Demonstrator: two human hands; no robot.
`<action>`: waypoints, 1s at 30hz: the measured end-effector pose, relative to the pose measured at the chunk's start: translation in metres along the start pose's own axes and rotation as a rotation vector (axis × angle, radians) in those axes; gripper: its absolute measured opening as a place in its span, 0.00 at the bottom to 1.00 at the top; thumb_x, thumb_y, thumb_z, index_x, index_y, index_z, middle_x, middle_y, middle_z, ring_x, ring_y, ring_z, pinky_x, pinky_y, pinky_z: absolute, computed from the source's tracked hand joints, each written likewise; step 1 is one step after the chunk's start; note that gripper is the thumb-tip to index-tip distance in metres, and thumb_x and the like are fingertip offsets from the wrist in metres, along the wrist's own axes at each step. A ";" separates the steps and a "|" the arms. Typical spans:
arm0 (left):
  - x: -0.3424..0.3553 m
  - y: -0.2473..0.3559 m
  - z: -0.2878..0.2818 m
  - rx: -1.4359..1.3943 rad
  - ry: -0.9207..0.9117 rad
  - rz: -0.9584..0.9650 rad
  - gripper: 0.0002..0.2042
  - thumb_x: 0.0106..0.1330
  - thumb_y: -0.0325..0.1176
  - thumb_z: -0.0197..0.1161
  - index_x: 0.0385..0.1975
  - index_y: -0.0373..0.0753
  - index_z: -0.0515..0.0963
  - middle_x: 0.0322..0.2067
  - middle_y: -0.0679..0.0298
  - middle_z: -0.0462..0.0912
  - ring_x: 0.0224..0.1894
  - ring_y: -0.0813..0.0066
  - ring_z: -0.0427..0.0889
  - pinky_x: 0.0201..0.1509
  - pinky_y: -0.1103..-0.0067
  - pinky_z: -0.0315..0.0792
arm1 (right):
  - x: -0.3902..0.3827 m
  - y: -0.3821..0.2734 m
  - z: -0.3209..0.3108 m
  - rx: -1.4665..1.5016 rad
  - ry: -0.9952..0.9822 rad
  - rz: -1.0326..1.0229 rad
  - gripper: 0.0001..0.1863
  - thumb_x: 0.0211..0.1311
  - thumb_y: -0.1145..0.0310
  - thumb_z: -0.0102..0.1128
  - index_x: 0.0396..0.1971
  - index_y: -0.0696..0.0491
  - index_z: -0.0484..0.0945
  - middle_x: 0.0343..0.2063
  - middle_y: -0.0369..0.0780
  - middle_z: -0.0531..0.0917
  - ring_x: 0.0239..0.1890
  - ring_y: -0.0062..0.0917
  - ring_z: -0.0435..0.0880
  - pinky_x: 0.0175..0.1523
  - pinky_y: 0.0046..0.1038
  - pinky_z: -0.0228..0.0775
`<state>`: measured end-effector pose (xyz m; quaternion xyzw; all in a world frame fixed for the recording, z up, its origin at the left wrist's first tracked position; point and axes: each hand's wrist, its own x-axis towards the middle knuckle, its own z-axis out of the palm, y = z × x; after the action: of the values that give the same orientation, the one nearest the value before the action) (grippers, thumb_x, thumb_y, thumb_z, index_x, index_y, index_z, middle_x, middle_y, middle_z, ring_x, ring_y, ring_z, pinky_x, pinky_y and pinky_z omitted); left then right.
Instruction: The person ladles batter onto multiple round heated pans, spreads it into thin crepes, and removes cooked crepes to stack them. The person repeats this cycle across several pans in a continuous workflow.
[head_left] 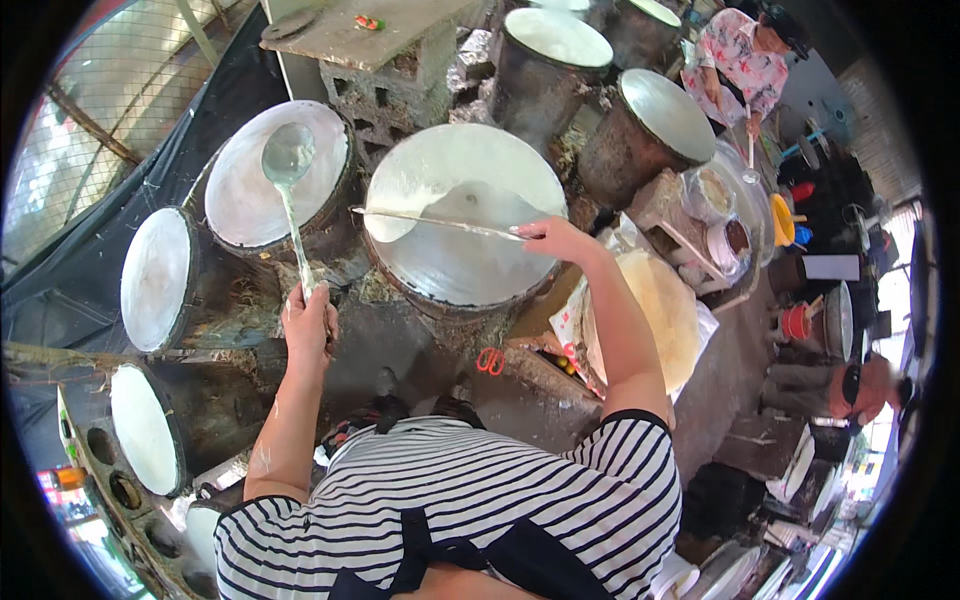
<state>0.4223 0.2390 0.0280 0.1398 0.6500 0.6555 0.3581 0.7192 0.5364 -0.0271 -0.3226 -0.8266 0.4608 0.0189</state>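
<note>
In front of me is a large round griddle [520,190], partly coated with a pale, wet layer that looks like batter. My right hand [557,240] pinches one end of a long thin stick or blade [450,222], which lies across the griddle's middle. My left hand [309,325] is closed around the handle of a ladle [288,152]. The ladle's round bowl, wet with pale liquid, is held over a second griddle [235,190] on the left. Whether the stick touches the griddle's surface I cannot tell.
More round griddles [160,275] stand at left and behind. Right of me, large thin tan sheets [650,320] are stacked on a low support. Red-handled scissors [490,361] are below the main griddle. A person in a floral top [740,60] works at the far right.
</note>
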 end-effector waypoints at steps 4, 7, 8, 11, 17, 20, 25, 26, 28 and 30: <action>0.022 -0.008 -0.018 -0.031 -0.088 -0.015 0.06 0.64 0.32 0.56 0.31 0.38 0.68 0.10 0.72 0.63 0.08 0.84 0.63 0.09 0.86 0.55 | -0.078 -0.036 0.061 0.052 0.284 0.212 0.19 0.52 0.62 0.62 0.42 0.57 0.77 0.34 0.42 0.83 0.36 0.25 0.79 0.45 0.26 0.69; 0.038 -0.007 -0.040 0.024 -0.177 -0.069 0.06 0.64 0.32 0.56 0.33 0.38 0.69 0.11 0.72 0.64 0.08 0.84 0.63 0.08 0.85 0.55 | -0.081 -0.050 0.150 0.213 0.465 0.237 0.13 0.57 0.61 0.57 0.35 0.56 0.73 0.19 0.38 0.77 0.23 0.22 0.77 0.30 0.28 0.69; 0.043 -0.005 -0.050 0.022 -0.203 -0.062 0.06 0.64 0.32 0.56 0.33 0.37 0.70 0.11 0.71 0.64 0.08 0.84 0.63 0.09 0.86 0.56 | -0.064 -0.078 0.179 0.478 0.440 0.311 0.13 0.59 0.62 0.55 0.37 0.56 0.72 0.19 0.38 0.77 0.18 0.22 0.75 0.25 0.27 0.68; 0.058 0.000 -0.066 0.036 -0.316 -0.057 0.05 0.63 0.31 0.56 0.34 0.37 0.71 0.11 0.71 0.66 0.09 0.85 0.64 0.09 0.86 0.58 | 0.025 -0.146 0.250 0.927 0.486 0.331 0.06 0.63 0.68 0.46 0.34 0.54 0.64 0.20 0.36 0.72 0.17 0.20 0.69 0.21 0.24 0.63; 0.091 0.012 -0.113 0.035 -0.406 -0.030 0.09 0.63 0.31 0.56 0.39 0.35 0.70 0.16 0.70 0.68 0.09 0.84 0.64 0.09 0.86 0.58 | 0.106 -0.213 0.330 1.311 0.771 0.262 0.08 0.65 0.66 0.43 0.32 0.54 0.61 0.17 0.39 0.72 0.11 0.21 0.66 0.15 0.24 0.60; 0.101 0.013 -0.131 0.010 -0.451 -0.043 0.09 0.63 0.30 0.56 0.40 0.35 0.70 0.16 0.70 0.68 0.09 0.84 0.64 0.09 0.86 0.58 | 0.066 -0.229 0.361 1.505 0.843 0.341 0.11 0.67 0.62 0.41 0.35 0.55 0.64 0.16 0.37 0.70 0.09 0.18 0.63 0.13 0.23 0.57; 0.104 0.013 -0.135 0.075 -0.467 -0.101 0.06 0.63 0.30 0.56 0.36 0.35 0.71 0.15 0.71 0.68 0.09 0.85 0.64 0.09 0.85 0.57 | 0.096 -0.241 0.367 1.445 0.913 0.290 0.15 0.69 0.59 0.37 0.37 0.57 0.65 0.13 0.36 0.70 0.07 0.17 0.62 0.11 0.23 0.55; 0.104 0.012 -0.136 0.077 -0.476 -0.100 0.06 0.63 0.30 0.56 0.36 0.36 0.71 0.14 0.71 0.68 0.09 0.84 0.64 0.09 0.85 0.57 | 0.108 -0.241 0.366 1.358 0.902 0.291 0.16 0.69 0.59 0.37 0.36 0.57 0.66 0.13 0.36 0.70 0.07 0.18 0.63 0.10 0.23 0.55; 0.104 0.012 -0.137 0.089 -0.503 -0.090 0.06 0.64 0.30 0.56 0.35 0.37 0.71 0.13 0.71 0.67 0.08 0.84 0.63 0.09 0.86 0.56 | 0.120 -0.229 0.364 1.258 0.874 0.353 0.16 0.68 0.59 0.37 0.35 0.57 0.66 0.12 0.36 0.70 0.06 0.19 0.63 0.10 0.24 0.55; 0.106 0.015 -0.133 0.109 -0.536 -0.073 0.06 0.64 0.31 0.56 0.35 0.37 0.71 0.11 0.71 0.66 0.08 0.84 0.63 0.08 0.86 0.55 | 0.115 -0.219 0.366 1.266 0.882 0.397 0.16 0.68 0.58 0.38 0.34 0.57 0.66 0.12 0.36 0.70 0.06 0.19 0.62 0.10 0.24 0.55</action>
<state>0.2575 0.2096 -0.0029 0.3041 0.5709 0.5458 0.5326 0.3952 0.2444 -0.0984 -0.5446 -0.2511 0.6674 0.4415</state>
